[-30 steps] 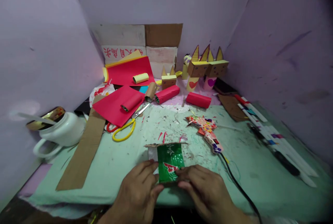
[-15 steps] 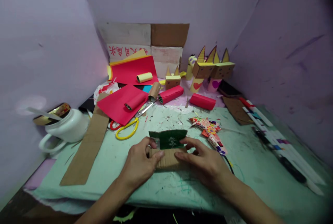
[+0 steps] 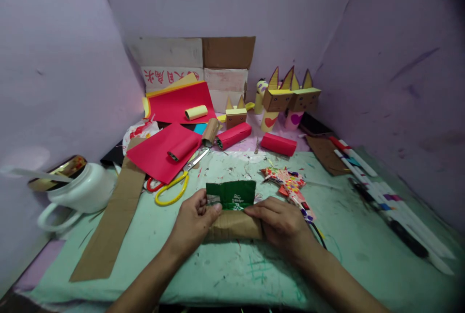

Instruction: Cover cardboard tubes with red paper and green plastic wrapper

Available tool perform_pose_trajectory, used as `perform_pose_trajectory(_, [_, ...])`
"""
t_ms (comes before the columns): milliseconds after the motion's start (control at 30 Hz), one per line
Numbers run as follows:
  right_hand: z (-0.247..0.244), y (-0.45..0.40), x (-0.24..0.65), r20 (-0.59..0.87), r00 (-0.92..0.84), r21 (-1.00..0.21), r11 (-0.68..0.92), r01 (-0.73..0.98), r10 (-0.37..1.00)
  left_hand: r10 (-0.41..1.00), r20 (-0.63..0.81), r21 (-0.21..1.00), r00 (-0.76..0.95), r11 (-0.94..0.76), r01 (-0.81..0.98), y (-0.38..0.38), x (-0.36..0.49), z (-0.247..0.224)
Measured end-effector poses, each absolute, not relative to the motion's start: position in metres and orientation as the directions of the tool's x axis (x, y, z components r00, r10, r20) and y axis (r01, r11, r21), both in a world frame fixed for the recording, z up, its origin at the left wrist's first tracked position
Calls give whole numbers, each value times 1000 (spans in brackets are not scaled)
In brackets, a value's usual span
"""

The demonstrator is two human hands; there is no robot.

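Note:
Between my two hands, low over the green cloth, is a bent piece of cardboard [image 3: 234, 226]. Its near side is plain brown, and a green printed flap with white writing stands up behind the fold. My left hand [image 3: 194, 223] pinches the left end, thumb along the fold and fingers curled behind. On the right end, my right hand [image 3: 281, 223] grips with thumb and fingers near the fold; some of its fingertips are hidden behind the cardboard. Beyond my left hand lie scissors [image 3: 172, 190] with yellow and red handles. A gun-shaped tool covered in patterned paper [image 3: 286, 182] rests beyond my right hand.
A white mug [image 3: 85, 191] and a long cardboard strip [image 3: 112, 221] lie left. Red paper [image 3: 160, 150] and paper-wrapped tubes [image 3: 279, 144] spread across the back, near box-headed figures [image 3: 278, 101]. Markers [image 3: 385, 196] line the right side. A cardboard box panel [image 3: 225, 80] leans on the wall.
The cardboard has turned a little, so its brown side shows wider and the green flap stands more upright. My right fingers have drawn down toward the fold. The view has shifted slightly.

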State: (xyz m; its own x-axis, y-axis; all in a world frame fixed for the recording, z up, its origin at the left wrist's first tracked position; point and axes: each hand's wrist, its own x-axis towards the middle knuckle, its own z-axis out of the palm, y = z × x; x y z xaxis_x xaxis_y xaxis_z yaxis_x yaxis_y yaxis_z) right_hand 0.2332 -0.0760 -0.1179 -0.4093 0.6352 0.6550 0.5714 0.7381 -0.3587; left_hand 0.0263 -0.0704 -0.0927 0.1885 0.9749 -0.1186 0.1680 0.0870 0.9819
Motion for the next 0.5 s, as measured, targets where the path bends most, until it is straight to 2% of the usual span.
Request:
perform_pose_trajectory(167, [-123, -73, 228, 518, -320, -548, 595, 588, 793, 979, -190, 966, 75, 172, 192, -63, 30, -99])
perform_pose_trajectory(400, [-126, -70, 222, 560, -163, -674, 562, 479, 812, 985, -167, 970, 45, 156, 186, -65, 31, -103])
perform_pose_trajectory(500, [-126, -73, 222, 483, -166, -762, 506, 404, 860, 993, -115, 961, 11, 109, 254, -71, 30, -104])
